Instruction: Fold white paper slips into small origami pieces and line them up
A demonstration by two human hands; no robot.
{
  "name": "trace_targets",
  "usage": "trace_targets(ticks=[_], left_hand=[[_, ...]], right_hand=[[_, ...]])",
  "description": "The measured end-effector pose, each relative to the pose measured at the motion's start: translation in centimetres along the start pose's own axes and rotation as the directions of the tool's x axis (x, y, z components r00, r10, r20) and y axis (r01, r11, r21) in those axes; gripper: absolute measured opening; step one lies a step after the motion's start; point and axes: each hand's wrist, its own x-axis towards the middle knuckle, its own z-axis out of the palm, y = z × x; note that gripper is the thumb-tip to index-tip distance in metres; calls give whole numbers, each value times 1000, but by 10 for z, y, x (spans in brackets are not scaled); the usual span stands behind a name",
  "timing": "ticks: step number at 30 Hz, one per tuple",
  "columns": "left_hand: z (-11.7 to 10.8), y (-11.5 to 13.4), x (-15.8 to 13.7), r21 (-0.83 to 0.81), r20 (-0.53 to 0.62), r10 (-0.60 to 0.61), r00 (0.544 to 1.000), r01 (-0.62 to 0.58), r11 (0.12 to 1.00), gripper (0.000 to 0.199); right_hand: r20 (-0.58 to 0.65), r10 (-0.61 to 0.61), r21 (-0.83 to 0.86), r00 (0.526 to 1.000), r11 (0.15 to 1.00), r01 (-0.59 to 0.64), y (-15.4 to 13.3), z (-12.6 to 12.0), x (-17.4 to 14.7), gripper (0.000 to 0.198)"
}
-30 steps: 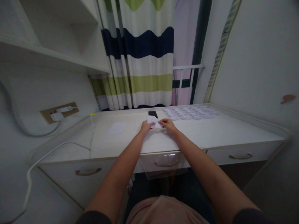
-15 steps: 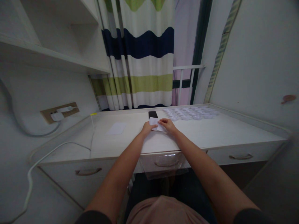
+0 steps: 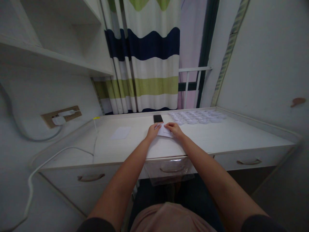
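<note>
Between my hands, over the white desk (image 3: 135, 148), is a white sheet of paper (image 3: 164, 132), partly folded. My left hand (image 3: 153, 131) pinches its left side between thumb and fingers. With the fingertips of my right hand (image 3: 174, 129) I grip the right side near its upper edge. A black phone (image 3: 158, 119) lies flat just beyond my hands. Off to the left rests a flat stack or sheet of white paper (image 3: 121, 132). Rows of small folded white paper pieces (image 3: 196, 117) cover the back right part of the desk.
A white cable (image 3: 72, 148) runs over the desk's left side. Plugs sit in a wall socket (image 3: 61, 116) at left. Clear plastic (image 3: 166, 174) hangs over the middle drawer front. A striped curtain (image 3: 154, 71) hangs behind the desk, and a shelf (image 3: 60, 61) juts out at upper left.
The upright part of the paper has gone down between my hands, so more of the phone shows. My left fingers have curled in over the paper's left side; my right hand has barely moved.
</note>
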Motion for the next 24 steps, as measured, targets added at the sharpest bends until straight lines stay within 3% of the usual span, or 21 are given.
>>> trace_targets(ticks=[9, 16, 20, 24], left_hand=[[1, -4, 1, 75, 76, -8, 997, 2, 997, 27], [2, 0, 0, 11, 46, -32, 998, 31, 999, 22], [2, 1, 1, -157, 42, -196, 980, 200, 967, 39], [1, -1, 2, -354, 113, -372, 921, 387, 851, 44]], right_hand=[[-21, 10, 33, 1000, 999, -10, 4, 1, 2, 32], [-18, 7, 35, 1000, 999, -6, 5, 0, 4, 26], [14, -26, 35, 1000, 999, 26, 3, 0, 2, 25], [44, -99, 26, 994, 995, 98, 0, 2, 0, 26]])
